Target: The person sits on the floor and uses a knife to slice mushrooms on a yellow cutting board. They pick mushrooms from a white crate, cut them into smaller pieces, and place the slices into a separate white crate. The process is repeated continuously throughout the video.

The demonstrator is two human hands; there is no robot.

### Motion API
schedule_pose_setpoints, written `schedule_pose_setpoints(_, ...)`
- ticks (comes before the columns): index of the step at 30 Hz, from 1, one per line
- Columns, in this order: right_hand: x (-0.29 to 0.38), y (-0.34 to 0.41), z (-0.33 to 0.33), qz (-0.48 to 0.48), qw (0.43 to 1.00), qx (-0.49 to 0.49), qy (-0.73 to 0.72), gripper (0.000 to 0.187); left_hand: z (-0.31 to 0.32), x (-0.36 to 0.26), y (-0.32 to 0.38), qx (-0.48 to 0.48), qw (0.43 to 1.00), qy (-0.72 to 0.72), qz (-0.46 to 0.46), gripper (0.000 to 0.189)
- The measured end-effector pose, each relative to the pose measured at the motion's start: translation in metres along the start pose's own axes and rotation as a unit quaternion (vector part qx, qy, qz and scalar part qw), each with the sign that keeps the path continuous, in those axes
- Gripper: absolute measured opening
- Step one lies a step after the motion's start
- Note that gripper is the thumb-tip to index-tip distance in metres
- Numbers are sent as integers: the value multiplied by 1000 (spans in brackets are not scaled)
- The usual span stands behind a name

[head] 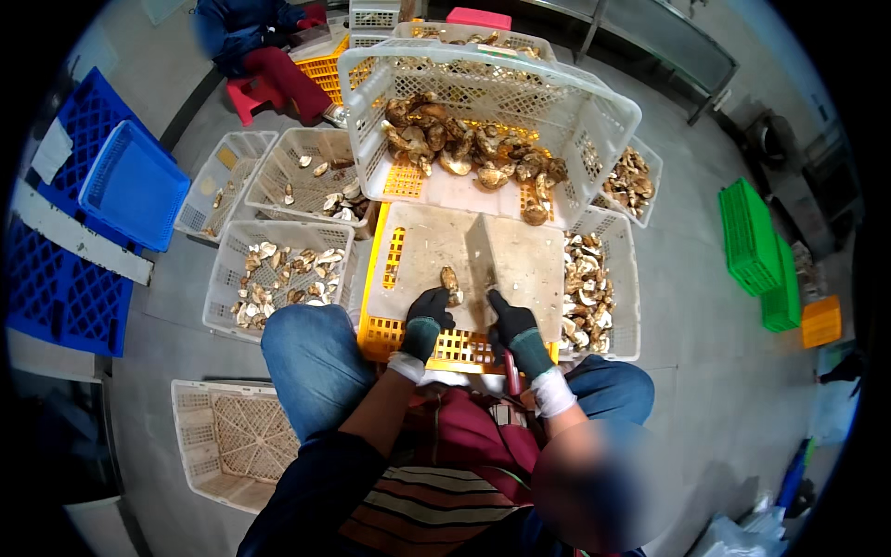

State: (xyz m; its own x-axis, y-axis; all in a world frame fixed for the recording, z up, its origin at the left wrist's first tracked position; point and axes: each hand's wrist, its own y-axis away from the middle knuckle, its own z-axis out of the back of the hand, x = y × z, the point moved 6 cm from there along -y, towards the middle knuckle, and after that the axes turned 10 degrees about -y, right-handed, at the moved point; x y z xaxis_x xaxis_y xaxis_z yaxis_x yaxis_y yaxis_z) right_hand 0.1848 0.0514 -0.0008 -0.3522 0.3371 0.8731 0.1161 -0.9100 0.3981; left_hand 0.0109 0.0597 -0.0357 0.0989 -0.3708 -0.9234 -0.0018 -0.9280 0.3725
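My left hand (427, 322), in a black and green knit glove, is at the lower part of the beige board (431, 237). Its fingertips meet or nearly meet a brown mushroom (450, 284) lying there; a grip on it cannot be made out. My right hand (516, 333), gloved alike, is closed around a knife with a red handle (512, 372); its blade points away from me and blends with the board. The board lies on an upturned yellow plastic crate (374, 299). Beyond it, a white crate tipped on its side (630, 115) holds whole mushrooms (456, 150).
Cut mushroom pieces fill white crates at left (216, 278) and right (630, 292). More white crates (257, 184) stand behind the left one. An empty white crate (182, 432) sits lower left. A co-worker's legs (292, 80) and red stool (247, 97) are at upper left.
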Motion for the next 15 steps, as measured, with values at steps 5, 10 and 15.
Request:
schedule_pose_setpoints(5,15,46,66,160,982,-59,77,31,7,-24,4,-35,974,-214,69,44)
schedule_pose_setpoints(10,-1,86,116,67,981,-153,-100,31,-1,-12,-1,-7,988,-156,-21,38)
schedule_pose_setpoints(15,-23,109,133,-61,883,-187,-426,31,-18,-42,12,100,917,-245,-298,21)
